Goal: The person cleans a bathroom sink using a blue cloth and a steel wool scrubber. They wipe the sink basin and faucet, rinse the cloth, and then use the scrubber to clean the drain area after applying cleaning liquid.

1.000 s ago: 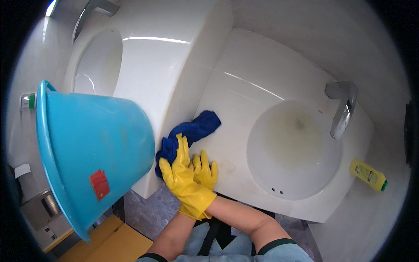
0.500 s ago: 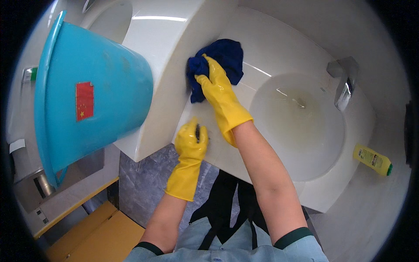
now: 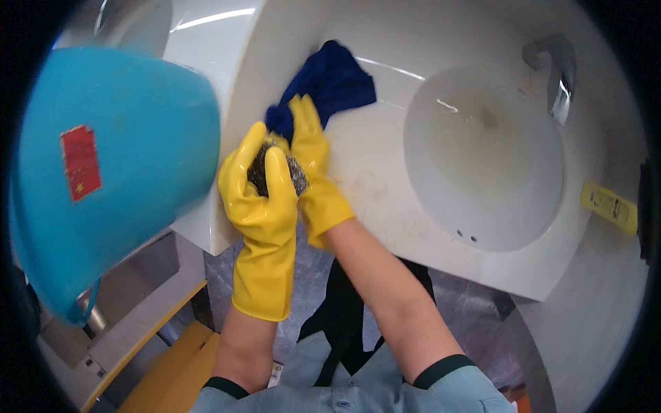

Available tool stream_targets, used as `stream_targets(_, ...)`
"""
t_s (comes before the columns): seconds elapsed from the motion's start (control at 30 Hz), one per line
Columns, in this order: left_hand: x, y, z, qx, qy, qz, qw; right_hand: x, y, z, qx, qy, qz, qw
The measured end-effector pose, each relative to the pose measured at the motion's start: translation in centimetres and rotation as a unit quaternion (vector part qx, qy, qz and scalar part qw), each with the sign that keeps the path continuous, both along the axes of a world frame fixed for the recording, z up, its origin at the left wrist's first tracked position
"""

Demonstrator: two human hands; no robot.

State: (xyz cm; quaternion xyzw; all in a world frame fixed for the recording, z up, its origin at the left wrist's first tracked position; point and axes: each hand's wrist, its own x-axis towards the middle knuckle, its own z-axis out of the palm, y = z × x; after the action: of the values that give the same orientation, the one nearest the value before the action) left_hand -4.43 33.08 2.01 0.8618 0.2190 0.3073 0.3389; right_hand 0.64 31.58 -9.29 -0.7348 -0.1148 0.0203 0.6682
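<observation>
My left hand [image 3: 265, 182], in a yellow rubber glove, grips a dark, shiny steel wool scourer [image 3: 259, 168] between its thumb and fingers. Close beside it on the right is my right hand [image 3: 311, 155], also gloved in yellow. Its straightened fingers lie over the bunched lower end of a dark blue cloth [image 3: 334, 81], apparently pinching it; the thumb is partly hidden by the scourer and the left hand. The rest of the cloth spreads over the white counter [image 3: 368, 186], against its raised left side.
On the right, a white basin [image 3: 430, 199] holds murky yellowish water, under a chrome faucet [image 3: 559, 76]. A yellow bottle [image 3: 609, 206] lies beyond its right edge. At left a large turquoise bucket [image 3: 148, 131] stands on a raised white ledge, above a cardboard box [image 3: 172, 372].
My left hand has risen from the counter's front edge to meet the right, bringing the scourer into plain sight. My right hand has come back leftward, drawing the cloth's bunched end along. The view has shifted.
</observation>
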Motion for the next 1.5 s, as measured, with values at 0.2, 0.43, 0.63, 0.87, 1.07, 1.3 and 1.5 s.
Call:
stream_targets(0.2,2.7,0.4,-0.6,0.044,0.049,-0.056,0.996,-8.2,-2.0,1.0,0.13,0.121,0.07,0.982)
stream_targets(0.43,2.6,0.3,-5.0,0.114,0.121,-0.142,0.976,-9.3,-8.5,-0.1,-0.179,-0.105,0.087,0.974)
stream_targets(0.63,3.1,0.3,-9.1,0.109,0.141,-0.145,0.973,-10.9,-25.4,1.0,-0.391,-0.167,0.023,0.905)
stream_targets(0.87,4.5,-2.1,-10.2,0.184,0.193,-0.19,0.945,-15.4,-43.5,-1.1,-0.491,-0.126,-0.117,0.854)
stream_targets(1.07,4.3,-2.5,-9.9,0.205,0.179,-0.22,0.937,-19.0,-33.8,-1.9,-0.486,-0.059,-0.131,0.862)
stream_targets(1.3,4.4,-3.2,-8.5,0.223,0.179,-0.241,0.927,-18.2,-26.6,-2.0,-0.445,-0.133,-0.084,0.882)
stream_targets(1.5,4.1,-4.0,-6.6,0.251,0.195,-0.25,0.915,-18.4,-38.4,-2.8,-0.466,-0.156,-0.067,0.869)
